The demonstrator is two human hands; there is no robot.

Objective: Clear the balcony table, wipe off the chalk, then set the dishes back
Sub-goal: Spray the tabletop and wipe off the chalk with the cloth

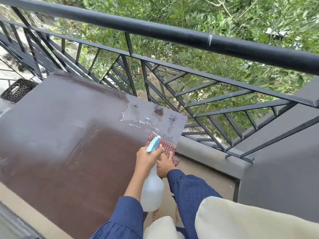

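Plainly the wiping step is in hand. The dark brown rectangular table (69,135) shows a wet, streaky patch (146,112) at its far right corner, beside the black metal railing (172,35). The left hand (148,156) grips the translucent white spray bottle with a pale blue trigger head (152,190), its nozzle aimed at that corner. The right hand (165,163), partly hidden behind the bottle, seems to press flat-fingered on the red-checked cloth (168,145) at the table's right edge. A pale chalky film covers the table's far left part. Next, I judge, the cloth should sweep through the wet patch, with firm, even pressure.
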